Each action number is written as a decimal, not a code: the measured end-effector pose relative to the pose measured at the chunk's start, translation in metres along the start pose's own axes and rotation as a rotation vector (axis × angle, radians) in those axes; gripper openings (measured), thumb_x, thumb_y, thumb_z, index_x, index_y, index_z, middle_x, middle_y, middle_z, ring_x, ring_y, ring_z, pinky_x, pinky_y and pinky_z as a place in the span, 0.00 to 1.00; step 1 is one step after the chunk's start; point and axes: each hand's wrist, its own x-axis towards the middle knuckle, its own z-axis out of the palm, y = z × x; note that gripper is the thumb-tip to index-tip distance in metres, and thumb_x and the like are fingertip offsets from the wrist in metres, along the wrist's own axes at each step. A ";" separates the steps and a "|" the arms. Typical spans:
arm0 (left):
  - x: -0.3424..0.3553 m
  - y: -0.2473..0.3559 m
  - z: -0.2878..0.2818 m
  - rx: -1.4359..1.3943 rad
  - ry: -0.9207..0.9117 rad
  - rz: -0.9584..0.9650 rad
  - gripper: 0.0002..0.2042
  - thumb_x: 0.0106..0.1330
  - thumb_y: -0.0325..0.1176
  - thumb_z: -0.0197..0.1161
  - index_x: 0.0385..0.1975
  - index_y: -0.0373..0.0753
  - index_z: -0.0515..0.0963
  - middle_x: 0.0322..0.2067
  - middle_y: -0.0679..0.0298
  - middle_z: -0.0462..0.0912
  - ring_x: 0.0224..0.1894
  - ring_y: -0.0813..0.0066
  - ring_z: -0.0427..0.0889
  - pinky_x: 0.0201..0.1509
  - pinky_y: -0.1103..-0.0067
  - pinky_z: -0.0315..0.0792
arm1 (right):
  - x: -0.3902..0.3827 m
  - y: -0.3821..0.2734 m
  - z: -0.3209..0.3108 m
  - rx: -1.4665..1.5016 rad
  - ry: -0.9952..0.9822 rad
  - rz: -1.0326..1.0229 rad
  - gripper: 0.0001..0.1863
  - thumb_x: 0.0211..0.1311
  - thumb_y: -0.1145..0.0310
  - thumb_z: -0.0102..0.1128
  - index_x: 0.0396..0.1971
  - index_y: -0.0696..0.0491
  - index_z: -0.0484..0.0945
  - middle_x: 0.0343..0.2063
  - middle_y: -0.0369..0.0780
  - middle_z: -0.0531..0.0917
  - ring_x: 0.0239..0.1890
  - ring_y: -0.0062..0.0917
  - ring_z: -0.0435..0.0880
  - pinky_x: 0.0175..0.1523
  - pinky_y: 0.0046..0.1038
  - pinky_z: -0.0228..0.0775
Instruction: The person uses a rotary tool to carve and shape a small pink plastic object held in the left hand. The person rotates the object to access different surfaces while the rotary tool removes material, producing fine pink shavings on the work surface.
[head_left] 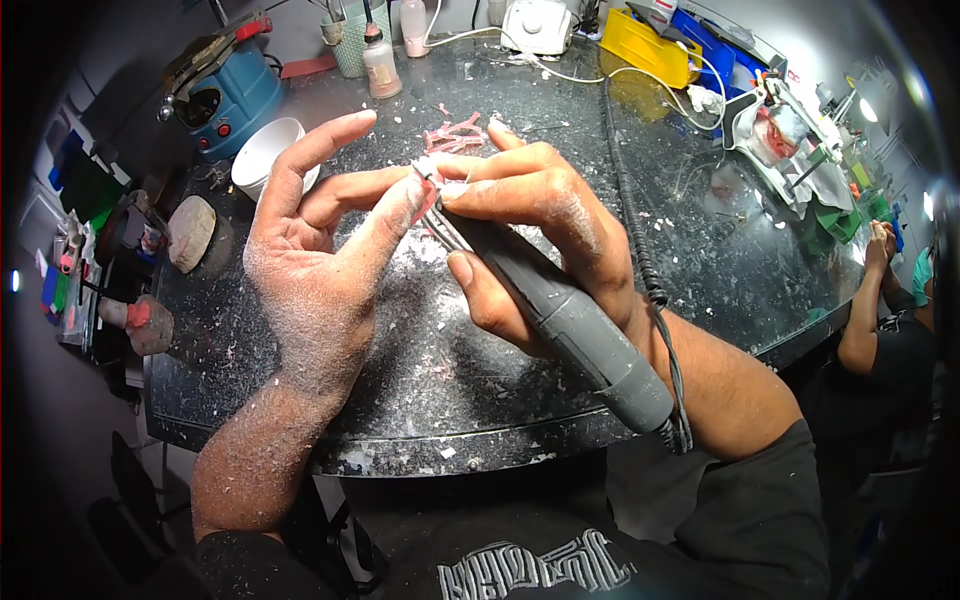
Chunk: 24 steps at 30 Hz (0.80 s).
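My left hand (320, 250), dusted with pale powder, pinches a small pink piece (425, 200) between thumb and a finger, while other fingers curl loosely upward. My right hand (575, 225) is wrapped round a grey rotary handpiece (590, 340) with a coiled cord (650, 255). The handpiece's metal tip meets the pink piece, partly hidden by fingers. Pink offcuts (450, 135) lie just beyond my hands on the dark, powder-flecked bench (700, 280).
A white tub (255, 155), pale stone block (190, 230) and blue machine (225, 105) stand left. Bottles (382, 70), a white control box (535, 30), yellow bin (645, 45) and cluttered white stand (770, 150) line the back and right. Another person's arm (865, 300) is at far right.
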 end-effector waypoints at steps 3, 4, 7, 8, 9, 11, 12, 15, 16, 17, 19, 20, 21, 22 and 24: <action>-0.001 0.001 0.001 -0.068 0.010 -0.021 0.26 0.70 0.18 0.68 0.67 0.32 0.70 0.45 0.51 0.91 0.51 0.72 0.89 0.61 0.77 0.81 | 0.000 0.001 0.000 -0.007 -0.001 -0.024 0.24 0.52 0.80 0.72 0.52 0.57 0.79 0.50 0.48 0.87 0.59 0.40 0.87 0.75 0.55 0.64; -0.001 0.001 0.001 -0.065 0.009 -0.020 0.26 0.70 0.18 0.68 0.67 0.32 0.70 0.45 0.51 0.90 0.50 0.72 0.89 0.61 0.77 0.82 | 0.000 0.001 0.000 -0.003 -0.001 -0.024 0.24 0.52 0.80 0.72 0.52 0.56 0.79 0.50 0.48 0.87 0.59 0.40 0.87 0.76 0.55 0.64; -0.001 -0.001 -0.001 -0.079 0.008 -0.024 0.25 0.71 0.18 0.67 0.67 0.31 0.69 0.45 0.51 0.90 0.49 0.72 0.90 0.59 0.77 0.83 | 0.000 0.001 0.002 0.010 0.011 -0.011 0.25 0.51 0.79 0.73 0.52 0.54 0.80 0.49 0.47 0.86 0.58 0.40 0.87 0.75 0.57 0.64; -0.001 -0.001 0.000 -0.099 0.011 -0.029 0.25 0.71 0.18 0.67 0.67 0.31 0.69 0.45 0.51 0.90 0.49 0.72 0.90 0.59 0.77 0.83 | 0.000 0.001 0.003 0.017 0.021 0.004 0.25 0.51 0.78 0.74 0.52 0.52 0.80 0.48 0.45 0.86 0.57 0.40 0.87 0.74 0.57 0.65; -0.001 -0.001 0.001 -0.119 0.013 -0.033 0.25 0.71 0.18 0.67 0.67 0.31 0.69 0.44 0.51 0.90 0.49 0.72 0.90 0.58 0.77 0.83 | 0.000 0.000 0.004 0.016 0.026 0.012 0.26 0.51 0.78 0.75 0.52 0.51 0.80 0.48 0.44 0.86 0.56 0.40 0.87 0.74 0.58 0.66; -0.001 0.000 0.001 -0.116 0.019 -0.043 0.25 0.71 0.18 0.67 0.66 0.31 0.69 0.44 0.51 0.90 0.48 0.72 0.90 0.58 0.77 0.84 | 0.000 -0.001 0.004 0.007 0.030 0.023 0.26 0.50 0.78 0.75 0.52 0.50 0.80 0.48 0.43 0.86 0.56 0.40 0.87 0.74 0.59 0.66; -0.002 0.000 0.001 -0.115 0.023 -0.048 0.25 0.71 0.18 0.66 0.66 0.31 0.69 0.44 0.51 0.90 0.48 0.72 0.90 0.57 0.77 0.84 | 0.000 -0.001 0.003 -0.001 0.029 0.025 0.26 0.50 0.78 0.75 0.52 0.51 0.80 0.48 0.42 0.86 0.56 0.40 0.86 0.74 0.59 0.66; -0.001 0.000 0.001 -0.108 0.023 -0.055 0.24 0.71 0.18 0.66 0.66 0.30 0.70 0.44 0.51 0.91 0.48 0.73 0.90 0.57 0.78 0.84 | 0.000 -0.001 0.004 0.012 0.037 0.018 0.26 0.50 0.77 0.75 0.52 0.51 0.80 0.47 0.42 0.86 0.56 0.40 0.86 0.74 0.59 0.66; -0.001 0.000 0.001 -0.112 0.023 -0.053 0.24 0.71 0.18 0.66 0.66 0.30 0.70 0.44 0.51 0.91 0.47 0.73 0.90 0.57 0.78 0.84 | 0.001 0.000 0.003 0.000 0.027 0.003 0.25 0.51 0.78 0.74 0.52 0.52 0.80 0.48 0.45 0.86 0.57 0.40 0.87 0.74 0.59 0.65; -0.001 0.000 0.001 -0.115 0.024 -0.052 0.24 0.71 0.18 0.66 0.66 0.30 0.70 0.44 0.51 0.91 0.47 0.73 0.90 0.57 0.78 0.84 | 0.001 0.000 0.002 -0.013 0.018 -0.011 0.25 0.51 0.79 0.74 0.52 0.54 0.80 0.48 0.47 0.87 0.58 0.40 0.87 0.75 0.58 0.63; -0.001 0.000 0.002 -0.115 0.026 -0.056 0.23 0.72 0.19 0.66 0.65 0.30 0.70 0.44 0.51 0.91 0.47 0.73 0.90 0.56 0.78 0.84 | 0.000 0.001 0.002 -0.012 0.020 -0.009 0.25 0.51 0.79 0.74 0.52 0.54 0.80 0.48 0.47 0.87 0.58 0.40 0.87 0.76 0.58 0.63; -0.001 0.000 0.002 -0.113 0.028 -0.061 0.23 0.72 0.19 0.66 0.65 0.30 0.70 0.44 0.51 0.91 0.47 0.73 0.90 0.56 0.77 0.84 | 0.000 0.001 0.004 0.002 0.032 0.008 0.25 0.51 0.78 0.75 0.52 0.52 0.80 0.48 0.45 0.86 0.57 0.40 0.87 0.75 0.58 0.64; -0.001 0.000 0.003 -0.111 0.029 -0.067 0.23 0.72 0.19 0.66 0.65 0.30 0.70 0.44 0.51 0.91 0.47 0.73 0.90 0.56 0.77 0.84 | 0.000 0.001 0.005 0.016 0.045 0.024 0.26 0.50 0.77 0.75 0.52 0.50 0.80 0.48 0.43 0.86 0.56 0.40 0.87 0.74 0.59 0.66; -0.001 0.000 0.002 -0.105 0.027 -0.065 0.23 0.72 0.19 0.66 0.65 0.30 0.70 0.44 0.51 0.91 0.47 0.72 0.90 0.56 0.77 0.85 | 0.000 0.001 0.004 0.012 0.042 0.024 0.26 0.50 0.77 0.75 0.52 0.50 0.80 0.48 0.42 0.86 0.56 0.40 0.87 0.74 0.59 0.66; -0.001 0.000 0.002 -0.094 0.022 -0.061 0.23 0.72 0.19 0.66 0.65 0.30 0.70 0.44 0.51 0.90 0.47 0.72 0.90 0.56 0.76 0.85 | 0.000 0.001 0.003 0.002 0.036 0.024 0.26 0.50 0.77 0.75 0.52 0.49 0.80 0.48 0.42 0.86 0.56 0.40 0.87 0.74 0.59 0.66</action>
